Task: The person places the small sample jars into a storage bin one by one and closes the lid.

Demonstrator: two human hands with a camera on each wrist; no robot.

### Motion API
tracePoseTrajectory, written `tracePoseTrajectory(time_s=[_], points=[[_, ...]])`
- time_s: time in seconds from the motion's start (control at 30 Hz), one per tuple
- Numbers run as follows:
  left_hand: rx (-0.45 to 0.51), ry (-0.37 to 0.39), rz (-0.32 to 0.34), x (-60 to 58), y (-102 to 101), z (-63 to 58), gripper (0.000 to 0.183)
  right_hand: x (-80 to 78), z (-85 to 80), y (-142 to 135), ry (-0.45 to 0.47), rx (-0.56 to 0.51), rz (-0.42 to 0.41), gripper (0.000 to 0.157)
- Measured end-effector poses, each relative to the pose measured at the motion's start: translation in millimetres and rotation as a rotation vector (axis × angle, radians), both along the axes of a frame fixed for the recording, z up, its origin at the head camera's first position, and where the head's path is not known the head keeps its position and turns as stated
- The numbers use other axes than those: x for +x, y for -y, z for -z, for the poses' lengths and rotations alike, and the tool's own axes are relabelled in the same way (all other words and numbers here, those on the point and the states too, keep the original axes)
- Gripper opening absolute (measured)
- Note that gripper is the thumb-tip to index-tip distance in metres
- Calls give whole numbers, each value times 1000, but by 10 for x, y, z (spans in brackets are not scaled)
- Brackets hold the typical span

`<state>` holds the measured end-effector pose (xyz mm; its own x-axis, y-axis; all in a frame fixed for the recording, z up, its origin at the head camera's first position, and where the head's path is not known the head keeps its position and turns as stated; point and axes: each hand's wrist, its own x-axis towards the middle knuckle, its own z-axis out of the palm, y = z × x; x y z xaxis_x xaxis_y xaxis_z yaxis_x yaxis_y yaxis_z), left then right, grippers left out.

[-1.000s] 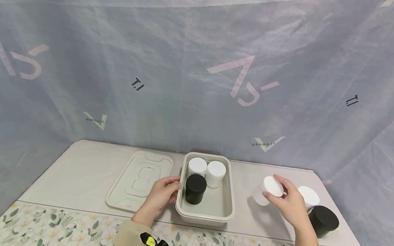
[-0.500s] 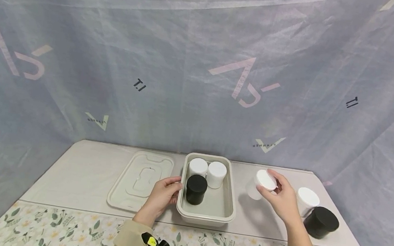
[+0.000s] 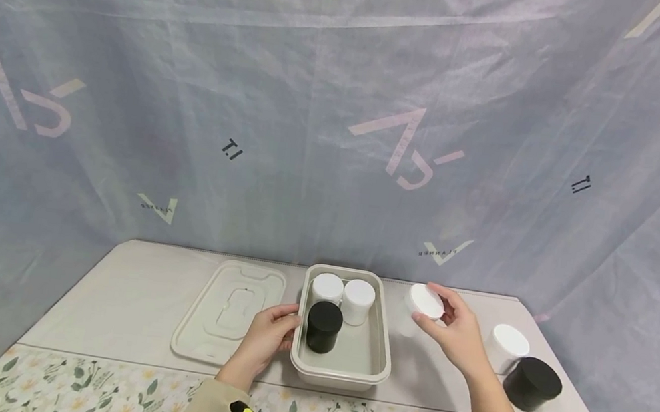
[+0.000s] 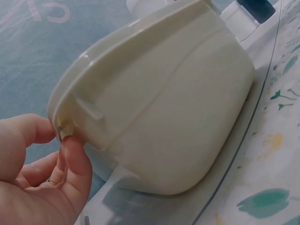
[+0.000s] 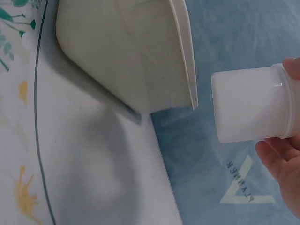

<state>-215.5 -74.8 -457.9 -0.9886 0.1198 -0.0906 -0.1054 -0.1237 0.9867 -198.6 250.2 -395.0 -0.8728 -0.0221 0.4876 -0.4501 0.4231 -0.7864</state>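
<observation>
You are carrying the held white jar (image 3: 425, 301) leftward, nearer the box (image 3: 339, 374) than a second ago; it is hanging above the table (image 3: 141, 300), right of the box, your right hand (image 3: 458, 332) gripping it. Your left hand (image 3: 264, 335) is pinching the box's left rim, beside the black jar (image 3: 324, 327) standing inside.

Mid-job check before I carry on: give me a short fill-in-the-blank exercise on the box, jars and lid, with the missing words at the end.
1. Inside the box stand one black jar and ____ white jars.
2. The lid lies on the person's ____ side of the box.
3. The fingers of the left hand hold the ____ by its rim.
4. The right hand holds up a ____ jar.

Missing words: two; left; box; white.
</observation>
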Motion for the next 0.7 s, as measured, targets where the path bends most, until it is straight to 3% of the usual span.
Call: tracePoseTrajectory(time_s=[0.53,0.7], points=[[27,-4,4,4,4,0,46,-52,-120,288,-30,54,-118,53],[16,-7,11,10,10,1,47,-69,-133,386,-8,97,-119,52]])
